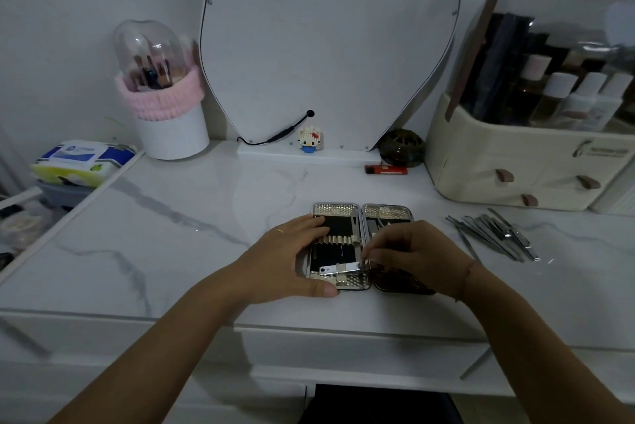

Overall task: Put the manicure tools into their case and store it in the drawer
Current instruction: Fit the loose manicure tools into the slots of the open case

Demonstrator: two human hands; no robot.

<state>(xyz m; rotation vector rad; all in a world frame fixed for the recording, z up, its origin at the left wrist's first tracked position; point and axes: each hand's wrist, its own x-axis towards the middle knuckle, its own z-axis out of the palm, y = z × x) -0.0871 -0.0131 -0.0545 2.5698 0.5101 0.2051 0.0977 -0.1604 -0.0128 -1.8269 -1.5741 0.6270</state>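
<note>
**Case Lay Open on the Dressing Table, One Clipper Strapped In**

A white, marble-patterned table (171, 234) stood against a pale wall, with a curved mirror (330, 46) at its far edge. The case (335, 209) lay open and flat on the table, in the middle and near the front edge. Its two halves sat side by side, with gold lining at their far ends.

The left hand (285, 258) lay flat over the left half, fingers straight and pointing right, thumb along the near rim, pressing the case down. A ring (280, 231) showed on one finger. The right hand (412, 252) covered most of the right half. Its fingers were curled, and the fingertips (374, 256) pinched the right end of a nail clipper (338, 269). The clipper lay crosswise under a strap at the near end of the left half.

The loose tools (494, 234) lay in a fanned heap on the table to the right of the case, well apart from it. A drawer (343, 351) showed its shut front under the table's front edge, below the case.

At the far left stood a brush holder (168, 104) with a clear dome and a pink band. A pack of wipes (82, 159) sat on a lower shelf further left. A small toy figure (309, 139) stood on the mirror's base. To its right were a dark round pot (400, 148) and a red lighter (386, 169). A cream organiser (515, 155) with a clear lid held bottles at the far right.
</note>
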